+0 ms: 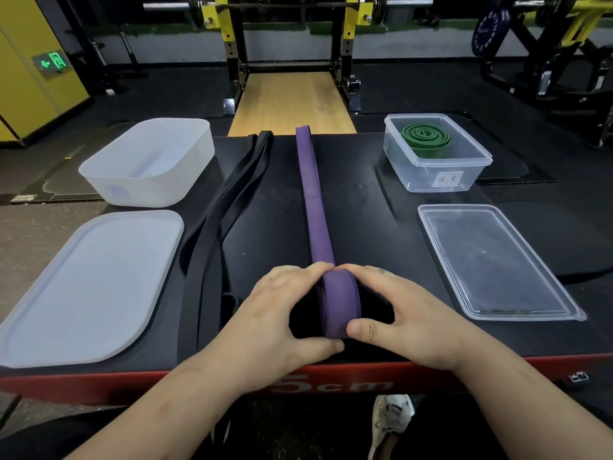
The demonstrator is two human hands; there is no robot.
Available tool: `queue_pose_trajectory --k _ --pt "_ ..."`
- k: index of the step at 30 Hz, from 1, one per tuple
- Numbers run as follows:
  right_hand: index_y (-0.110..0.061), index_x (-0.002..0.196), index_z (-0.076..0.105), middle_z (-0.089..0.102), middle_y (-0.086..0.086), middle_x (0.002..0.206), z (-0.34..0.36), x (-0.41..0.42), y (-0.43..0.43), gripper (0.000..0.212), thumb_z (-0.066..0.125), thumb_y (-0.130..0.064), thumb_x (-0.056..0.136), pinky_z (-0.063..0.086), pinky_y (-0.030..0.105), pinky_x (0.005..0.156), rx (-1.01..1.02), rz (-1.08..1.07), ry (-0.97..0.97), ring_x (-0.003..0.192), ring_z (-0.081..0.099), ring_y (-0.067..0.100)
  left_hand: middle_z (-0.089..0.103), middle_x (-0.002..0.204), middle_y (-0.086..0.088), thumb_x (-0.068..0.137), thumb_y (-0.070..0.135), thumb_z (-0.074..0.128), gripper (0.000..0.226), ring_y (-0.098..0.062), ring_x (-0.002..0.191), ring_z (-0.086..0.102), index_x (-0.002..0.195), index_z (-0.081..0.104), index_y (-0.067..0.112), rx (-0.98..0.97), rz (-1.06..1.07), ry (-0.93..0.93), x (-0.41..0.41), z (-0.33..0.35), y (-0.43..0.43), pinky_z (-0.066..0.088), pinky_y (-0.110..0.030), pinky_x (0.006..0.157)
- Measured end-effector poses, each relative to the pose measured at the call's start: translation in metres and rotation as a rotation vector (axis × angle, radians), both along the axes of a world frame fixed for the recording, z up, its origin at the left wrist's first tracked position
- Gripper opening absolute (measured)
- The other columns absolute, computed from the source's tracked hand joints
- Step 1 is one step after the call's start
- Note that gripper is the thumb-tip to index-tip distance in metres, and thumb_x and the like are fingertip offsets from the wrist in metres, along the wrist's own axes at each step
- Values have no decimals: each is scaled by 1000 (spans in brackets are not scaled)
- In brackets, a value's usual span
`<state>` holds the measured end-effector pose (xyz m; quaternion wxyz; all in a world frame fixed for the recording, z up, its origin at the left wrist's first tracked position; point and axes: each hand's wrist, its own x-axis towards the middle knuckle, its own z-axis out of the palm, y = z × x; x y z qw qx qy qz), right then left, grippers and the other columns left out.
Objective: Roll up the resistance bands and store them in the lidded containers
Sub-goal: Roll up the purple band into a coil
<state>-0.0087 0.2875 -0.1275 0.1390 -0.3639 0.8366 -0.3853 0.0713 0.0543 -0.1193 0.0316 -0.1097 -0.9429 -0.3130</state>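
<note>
Fingers [313,272] of both hands curled round the rolled near end of the purple band [314,217]: left hand [282,313] on the left side of the roll, index finger over the top, thumb at its near base; right hand [408,320] on the right side, fingertips meeting the left ones on top, thumb pressed to the near face. Roll stands on edge on the table [365,194], close to the near edge. Remaining length of the purple band lies flat and straight, running away down the middle of the table to the far edge. Black band [225,207] lies unrolled just left of it, roughly parallel, far end at the far edge, near end hanging over the front. Green band [426,137] is coiled inside the clear container [414,175] at far right; container uncovered, white label [446,179] on its near wall, writing too small to read. Clear lid [491,260] lies flat on the table in front of it. Frosted container [142,190] sits far left, nothing visible inside; frosted lid [89,287] lies flat in front of it, overhanging the left edge of the table. Table top black, front face red with white lettering partly hidden by the forearms.
</note>
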Motion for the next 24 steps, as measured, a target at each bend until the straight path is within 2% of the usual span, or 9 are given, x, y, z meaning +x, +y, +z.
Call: queue_pose_trajectory --k 3,5,7,10,14,18,20,23,24 --pt "-61 149 33 48 -30 148 3 -1 4 86 77 -67 75 36 37 120 6 -15 -45 142 41 -5 41 130 33 73 59 82 91 7 137 30 150 35 48 9 22 -9 -1 1 0 23 -5 108" --pt "-68 146 30 46 -31 150 4 0 3 94 83 -67 69 35 37 121 38 -2 -29 145 37 -5 42 130 31 73 61 81 91 6 136 31 150 36 47 16 31 -19 -2 2 -1 25 -8 109" --pt "-68 144 32 47 -30 149 3 0 1 92 83 -66 69 36 39 121 43 -3 -12 145 39 -3 42 130 31 72 63 80 89 4 136 32 149 36 49 31 32 -49 -3 2 -2 28 -14 111" --pt "-58 147 38 53 -28 140 3 0 2 85 81 -63 74 39 36 116 49 -5 -4 139 46 -1 37 138 32 70 67 79 92 2 141 30 149 33 51 47 19 -92 -3 2 -4 32 -27 117" --pt "-40 152 43 51 -24 139 4 1 0 81 72 -66 81 40 33 115 49 12 33 139 45 3 25 142 40 68 66 82 104 13 142 16 150 18 59 29 9 -112 1 3 -1 23 -22 119" --pt "-39 152 41 48 -24 144 5 1 -3 75 64 -67 87 41 35 114 39 6 43 141 44 4 30 136 36 75 66 76 95 31 128 4 151 21 54 -32 24 -74 -1 7 4 8 -34 127" --pt "-47 156 31 41 -28 153 3 0 0 86 66 -73 81 38 37 119 66 -7 40 146 36 -3 34 140 30 75 72 70 92 26 129 10 150 21 54 -9 56 -85 -4 9 3 13 -39 127" --pt "-70 148 16 34 -34 156 6 1 -2 99 78 -73 71 31 37 123 90 -26 -12 146 27 -12 32 147 24 69 81 64 94 -3 145 16 149 18 59 16 111 -142 -7 9 0 18 -43 125" --pt "-75 145 16 36 -34 155 6 0 -2 102 82 -69 69 31 37 124 87 -34 -30 146 28 -13 31 148 24 69 81 64 95 -5 147 14 150 18 59 18 114 -158 -7 10 0 17 -43 126"
